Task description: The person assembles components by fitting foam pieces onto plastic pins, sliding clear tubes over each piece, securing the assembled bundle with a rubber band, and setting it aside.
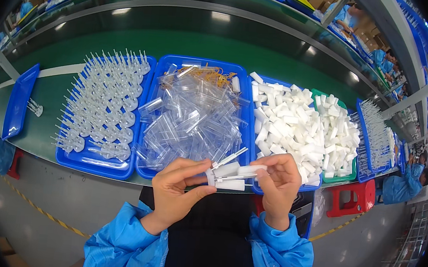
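Observation:
My left hand (180, 187) grips the round base of a white plastic pronged piece (211, 177), its thin prongs pointing right. White blocks (229, 184) sit between the prongs. My right hand (278, 186) pinches another white block (252, 170) by its right end, with the other end close to the prongs; whether it touches them I cannot tell. Both hands are in front of the near edge of a blue tray of clear plastic sleeves (195, 113), which also holds tan rubber bands (212, 75). Right of it, loose white blocks (287, 121) fill another blue tray.
At the left, a blue tray (92, 167) holds rows of pronged pieces, one lying outside beside a tilted blue tray (21, 102). A green tray (354, 165) of white blocks is at the right. Red stools (352, 198) stand below the green bench (273, 54). Other people sit at both sides.

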Tool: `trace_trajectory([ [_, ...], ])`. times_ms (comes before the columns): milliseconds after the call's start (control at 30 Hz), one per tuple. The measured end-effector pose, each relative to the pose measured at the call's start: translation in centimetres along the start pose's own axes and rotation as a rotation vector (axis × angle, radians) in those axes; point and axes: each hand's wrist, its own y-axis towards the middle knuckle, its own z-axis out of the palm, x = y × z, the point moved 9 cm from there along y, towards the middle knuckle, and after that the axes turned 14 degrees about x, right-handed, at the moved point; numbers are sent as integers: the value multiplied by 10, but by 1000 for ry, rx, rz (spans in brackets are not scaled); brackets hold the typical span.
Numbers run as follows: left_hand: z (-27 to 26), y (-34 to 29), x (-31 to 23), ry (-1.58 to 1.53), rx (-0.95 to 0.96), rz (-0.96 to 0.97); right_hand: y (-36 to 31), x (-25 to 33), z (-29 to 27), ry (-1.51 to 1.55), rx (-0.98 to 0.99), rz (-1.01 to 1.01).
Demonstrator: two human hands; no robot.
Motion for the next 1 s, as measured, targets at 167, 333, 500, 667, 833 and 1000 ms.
trace_trajectory([
  [167,-3,0,2,-19,-25,-13,2,-12,25,150,73,40],
  [333,-3,3,4,-10,10,-41,2,-17,26,159,127,82],
  [500,-2,9,4,-22,35,-146,5,9,37,-12,379,-76],
  [667,-13,3,4,-14,-6,-107,3,49,-62,-686,-122,-144],
  [833,-10,8,3,-40,17,-22,18,55,-85,-1171,-159,-104],
  [1000,-6,7,8,-148,19,-41,56,4,-82,-1441,-11,2],
])
